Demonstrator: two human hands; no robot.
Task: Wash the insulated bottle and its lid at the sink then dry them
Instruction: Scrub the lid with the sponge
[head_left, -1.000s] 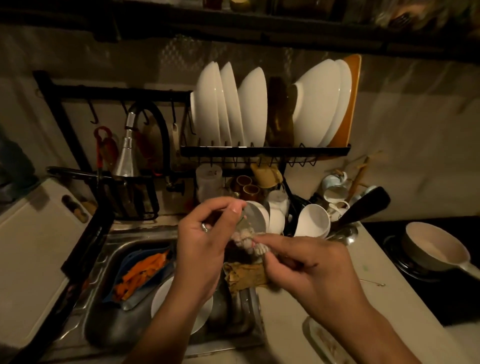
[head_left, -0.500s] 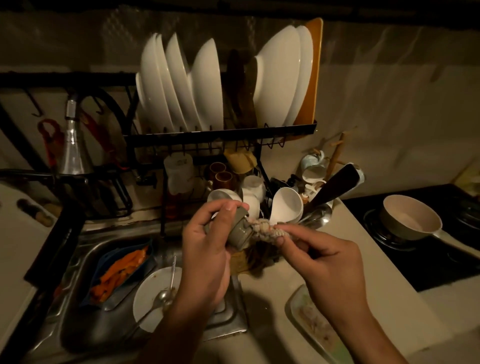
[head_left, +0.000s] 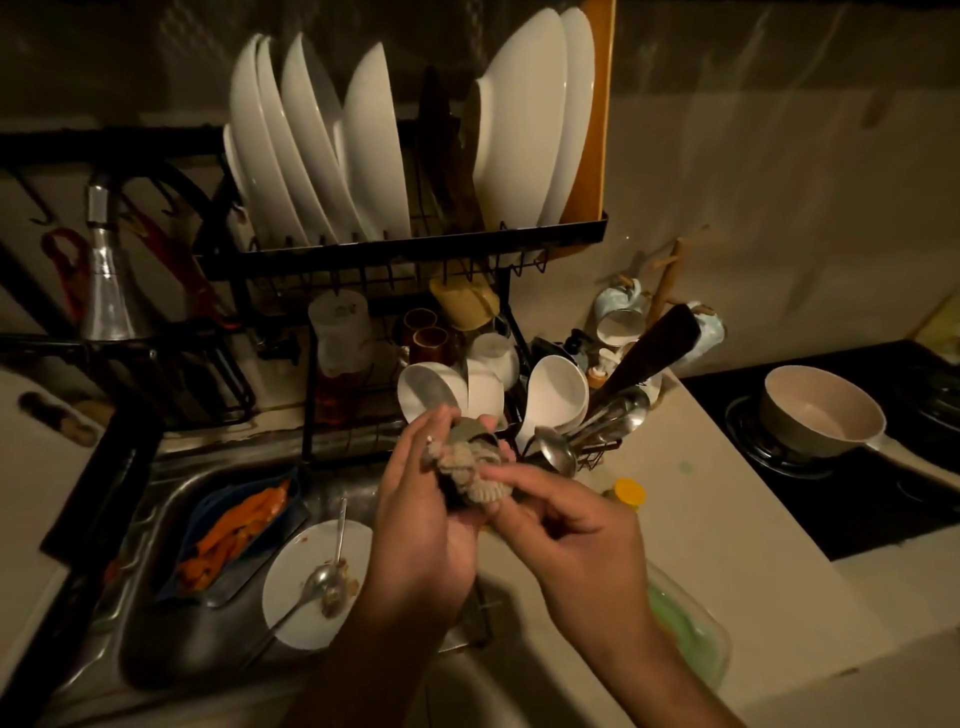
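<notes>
Lid held over the right edge of the sink.
We note the left hand curled round the grey lid, and the right hand pinching the knitted cord bunched against it. Left of the hands, a dirty plate with a spoon lies in the sink beside a blue tray.

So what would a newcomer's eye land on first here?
Dead centre, the left hand holds the grey lid while the right hand presses a knobbly scrubber against it. Behind, white plates stand on edge in the black rack, the brightest things in this dim kitchen. Lower left, a dirty plate with a spoon lies in the sink.
</notes>
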